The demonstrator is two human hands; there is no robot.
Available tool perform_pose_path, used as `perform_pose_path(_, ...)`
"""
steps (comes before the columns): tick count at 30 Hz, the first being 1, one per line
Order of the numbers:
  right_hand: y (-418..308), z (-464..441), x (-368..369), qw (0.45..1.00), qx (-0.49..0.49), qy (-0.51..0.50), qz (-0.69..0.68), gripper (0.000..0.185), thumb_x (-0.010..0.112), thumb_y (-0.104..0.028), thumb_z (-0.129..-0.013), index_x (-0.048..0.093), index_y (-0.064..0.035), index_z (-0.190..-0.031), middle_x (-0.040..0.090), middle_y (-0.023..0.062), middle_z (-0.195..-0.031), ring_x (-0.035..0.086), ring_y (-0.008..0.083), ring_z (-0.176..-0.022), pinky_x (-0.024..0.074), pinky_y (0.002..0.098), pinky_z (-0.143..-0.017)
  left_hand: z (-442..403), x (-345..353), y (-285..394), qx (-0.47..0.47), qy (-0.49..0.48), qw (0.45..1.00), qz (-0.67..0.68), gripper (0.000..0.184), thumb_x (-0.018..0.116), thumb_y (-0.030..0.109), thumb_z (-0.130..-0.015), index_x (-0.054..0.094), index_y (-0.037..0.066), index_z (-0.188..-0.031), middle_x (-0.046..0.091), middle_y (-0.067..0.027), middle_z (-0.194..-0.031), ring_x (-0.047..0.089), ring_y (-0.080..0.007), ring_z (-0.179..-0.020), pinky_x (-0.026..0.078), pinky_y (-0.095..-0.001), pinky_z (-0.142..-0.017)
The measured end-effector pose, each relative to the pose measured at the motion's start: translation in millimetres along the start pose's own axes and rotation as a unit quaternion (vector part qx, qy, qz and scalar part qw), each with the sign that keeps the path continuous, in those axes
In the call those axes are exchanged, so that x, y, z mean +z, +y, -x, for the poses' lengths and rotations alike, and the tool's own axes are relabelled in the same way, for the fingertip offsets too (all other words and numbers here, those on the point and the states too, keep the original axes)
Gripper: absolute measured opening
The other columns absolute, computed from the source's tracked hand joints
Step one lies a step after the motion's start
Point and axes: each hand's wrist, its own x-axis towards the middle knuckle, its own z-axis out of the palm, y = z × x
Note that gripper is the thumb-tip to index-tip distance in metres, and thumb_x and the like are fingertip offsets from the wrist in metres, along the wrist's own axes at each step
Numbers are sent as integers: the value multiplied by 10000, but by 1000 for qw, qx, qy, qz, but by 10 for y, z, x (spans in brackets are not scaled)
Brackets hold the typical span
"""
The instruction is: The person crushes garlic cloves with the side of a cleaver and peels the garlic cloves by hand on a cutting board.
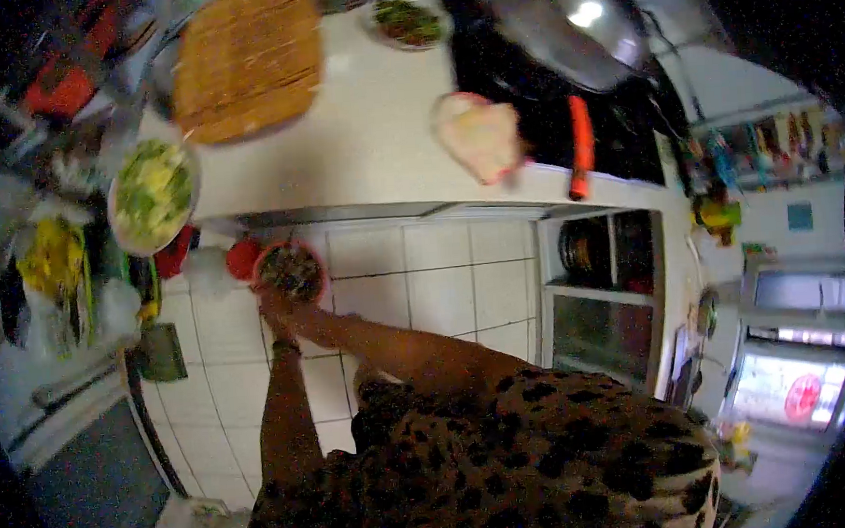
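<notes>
A pink-red bowl (319, 288) with dark, chopped-looking contents is low in front of me, seen against the tiled floor below the counter edge. My left hand (272, 305), with a dark band at its wrist, is closed at the bowl's near left rim. Beside it, my right hand (302, 320) is closed at the near side of the same bowl. Blur and dim light hide the separate fingers. A round red object (243, 259) sits just left of the bowl; its kind cannot be made out.
On the white counter (357, 142) are a wooden cutting board (250, 62), a bowl of cut green vegetables (154, 195), a plate of chopped greens (408, 23) and a pinkish cloth (480, 137). An orange-handled tool (581, 143) lies by the black stove, where a wok (563, 23) stands.
</notes>
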Motion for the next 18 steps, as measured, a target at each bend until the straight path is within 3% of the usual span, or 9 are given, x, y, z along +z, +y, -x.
perform_pose_path(4, 698, 1154, -205, 983, -29, 169, 71, 249, 540, -270, -886, 583, -93, -1056, 549, 105, -1095, 489, 256, -1013, 411, 392, -865, -136, 177, -269, 36, -66, 993, -92, 324, 423, 241, -942, 537, 65, -1189, 556, -125, -1191, 549, -265, -999, 470, -383, -885)
perform_pose_path(7, 979, 2584, -1088, 952, 216, 88, -199, 260, 566, -328, -853, 599, -75, -901, 585, 63, -732, 533, 195, -600, 468, 366, -603, 91, 708, -742, -20, -96, 986, -136, 298, 419, 277, -937, 566, 88, -1114, 568, -105, -1088, 540, -250, -900, 458, -380, -799)
perform_pose_path(10, 967, 3976, -2388, 832, 410, 126, -352, 288, 570, -344, -862, 593, -57, -841, 564, 36, -669, 482, 142, -541, 428, 332, -520, 704, 1194, -1476, -110, -111, 975, -157, 292, 414, 334, -929, 605, 128, -1007, 584, -72, -939, 525, -230, -760, 435, -380, -678)
perform_pose_path(11, 903, 4419, -2849, 818, 403, 211, -352, 313, 560, -357, -870, 587, -51, -805, 556, 33, -663, 474, 138, -542, 420, 330, -518, 817, 1287, -1768, -153, -149, 964, -156, 300, 412, 353, -927, 618, 141, -972, 589, -61, -889, 519, -223, -714, 427, -380, -638)
perform_pose_path(13, 1189, 5414, -3270, 751, 444, 322, -368, 357, 544, -374, -885, 573, -48, -743, 527, 15, -640, 452, 123, -546, 399, 316, -510, 1153, 1482, -2384, -281, -273, 911, -132, 326, 409, 391, -922, 645, 167, -901, 599, -39, -790, 509, -210, -621, 411, -381, -558)
perform_pose_path(14, 1430, 5936, -3204, 703, 486, 346, -387, 371, 538, -379, -891, 566, -51, -718, 507, 2, -625, 438, 112, -550, 386, 305, -504, 1323, 1609, -2770, -382, -436, 809, -98, 345, 407, 410, -919, 658, 180, -865, 604, -28, -740, 504, -203, -575, 404, -381, -518)
perform_pose_path(15, 1457, 6464, -3352, 680, 498, 397, -365, 369, 540, -378, -892, 553, -59, -707, 483, -10, -611, 415, 105, -545, 370, 295, -495, 2071, 2288, -3160, -327, -228, 892, -211, 396, 408, 436, -907, 578, 200, -638, 447, 16, -533, 311, -170, -414, 255, -327, -431)
perform_pose_path(16, 1566, 6898, -3433, 653, 516, 440, -338, 369, 542, -377, -893, 540, -66, -696, 458, -21, -598, 392, 99, -540, 354, 284, -486, 2408, 2723, -3721, -344, -173, 889, -250, 375, 419, 405, -904, 486, 188, -605, 373, 13, -519, 277, -168, -402, 251, -338, -418)
perform_pose_path(18, 1721, 7819, -3627, 626, 502, 530, -275, 452, 487, -426, -906, 596, -16, -751, 546, 48, -601, 497, 159, -538, 430, 352, -539, 3832, 3888, -4600, -366, -185, 837, -363, 339, 402, 290, -925, 374, 141, -622, 315, 4, -517, 246, -161, -400, 223, -302, -399)
